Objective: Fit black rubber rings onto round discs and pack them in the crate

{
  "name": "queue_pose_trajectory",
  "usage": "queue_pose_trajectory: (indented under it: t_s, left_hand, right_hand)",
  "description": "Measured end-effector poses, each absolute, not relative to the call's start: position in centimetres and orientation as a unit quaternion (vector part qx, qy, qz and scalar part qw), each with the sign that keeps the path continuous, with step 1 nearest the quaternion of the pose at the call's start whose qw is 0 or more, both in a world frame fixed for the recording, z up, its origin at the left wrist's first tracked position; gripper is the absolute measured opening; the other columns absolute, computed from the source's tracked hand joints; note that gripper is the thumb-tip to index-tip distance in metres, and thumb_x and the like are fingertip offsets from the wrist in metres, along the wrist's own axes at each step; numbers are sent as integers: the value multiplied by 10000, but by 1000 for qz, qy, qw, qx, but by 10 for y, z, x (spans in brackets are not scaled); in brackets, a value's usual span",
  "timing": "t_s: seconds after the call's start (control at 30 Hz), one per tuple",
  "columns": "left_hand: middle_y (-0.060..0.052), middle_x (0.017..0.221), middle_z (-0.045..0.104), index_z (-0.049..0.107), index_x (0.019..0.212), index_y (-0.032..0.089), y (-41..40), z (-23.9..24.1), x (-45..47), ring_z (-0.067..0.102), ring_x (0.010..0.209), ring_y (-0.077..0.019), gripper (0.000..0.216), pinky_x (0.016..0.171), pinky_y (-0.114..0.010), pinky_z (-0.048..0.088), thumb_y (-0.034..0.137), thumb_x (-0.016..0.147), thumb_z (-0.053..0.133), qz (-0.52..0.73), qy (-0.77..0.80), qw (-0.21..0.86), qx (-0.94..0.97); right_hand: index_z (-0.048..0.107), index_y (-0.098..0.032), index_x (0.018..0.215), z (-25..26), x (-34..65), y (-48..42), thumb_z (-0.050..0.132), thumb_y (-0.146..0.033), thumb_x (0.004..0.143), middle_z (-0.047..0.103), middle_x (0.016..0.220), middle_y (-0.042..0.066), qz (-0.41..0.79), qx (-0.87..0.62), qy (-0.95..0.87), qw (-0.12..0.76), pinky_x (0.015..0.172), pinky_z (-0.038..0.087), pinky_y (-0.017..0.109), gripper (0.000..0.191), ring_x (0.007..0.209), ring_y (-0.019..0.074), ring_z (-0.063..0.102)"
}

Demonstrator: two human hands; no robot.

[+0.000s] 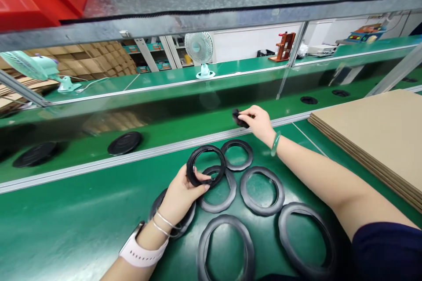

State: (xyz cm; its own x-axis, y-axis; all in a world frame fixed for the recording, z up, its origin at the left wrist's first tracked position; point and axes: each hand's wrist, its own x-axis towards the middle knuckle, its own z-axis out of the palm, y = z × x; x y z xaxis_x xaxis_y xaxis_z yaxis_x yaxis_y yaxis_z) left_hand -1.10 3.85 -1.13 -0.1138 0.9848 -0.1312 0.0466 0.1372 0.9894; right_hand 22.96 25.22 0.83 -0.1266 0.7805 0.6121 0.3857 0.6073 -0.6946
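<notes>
My left hand (180,193) grips a black plastic ring (190,164) by its lower edge, holding it tilted above the green table. Pinched in my right hand (259,123) is a small round black part (236,116), over the near edge of the green conveyor belt; its exact kind is too small to make out. Several dark grey rings lie on the table below my hands, among them one ring (245,189) right of centre, another ring (202,246) nearer to me and a third ring (284,224) at the right. One more is partly hidden under my left wrist.
Black discs lie on the conveyor belt (171,129), one disc (124,143) left of my hands. A metal rail (148,154) divides belt from table. Flat cardboard sheets (372,127) are stacked at right. Overhead runs a metal shelf (211,19) with a red bin (39,0). A fan (199,48) stands behind.
</notes>
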Motion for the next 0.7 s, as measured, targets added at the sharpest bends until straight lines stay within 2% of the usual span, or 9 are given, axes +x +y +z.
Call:
queue_pose_trajectory:
  t_s: [0.13, 0.23, 0.3, 0.4, 0.7]
  left_hand:
    - [-54, 881, 768, 471, 985, 193, 40, -10, -10, 707, 907, -232, 547, 914, -426, 524, 219, 596, 854, 484, 571, 495, 442]
    - [-55, 1033, 737, 509, 1133, 180, 40, -10, -8, 689, 986, -229, 651, 935, -400, 527, 196, 583, 858, 504, 556, 503, 430]
    - [-49, 1113, 705, 510, 1194, 190, 40, -10, -8, 673, 1021, -219, 701, 935, -378, 533, 181, 585, 856, 514, 551, 501, 425]
    - [-38, 1095, 695, 514, 1196, 193, 40, -11, -8, 670, 1001, -210, 686, 913, -366, 545, 180, 599, 853, 513, 554, 496, 428]
    - [-17, 1067, 687, 534, 1147, 200, 40, -12, -10, 660, 996, -190, 659, 906, -330, 557, 164, 581, 870, 511, 565, 487, 427]
  right_hand:
    - [756, -191, 877, 29, 189, 168, 658, -286, 925, 620, 768, 33, 198, -228, -817, 491, 725, 470, 305, 145, 755, 174, 578]
    - [734, -174, 914, 19, 175, 138, 601, -297, 969, 616, 765, 47, 134, -149, -863, 463, 737, 477, 315, 189, 749, 176, 561]
    - [715, -156, 945, 8, 171, 134, 560, -290, 990, 610, 782, 58, 81, -125, -879, 453, 737, 485, 318, 209, 749, 179, 549]
    - [700, -134, 966, -1, 171, 135, 534, -262, 998, 607, 800, 65, 25, -106, -891, 441, 723, 488, 310, 212, 748, 179, 542]
    - [684, -131, 943, 1, 171, 130, 491, -253, 1014, 588, 781, 51, -5, -106, -900, 422, 708, 475, 291, 238, 731, 168, 544]
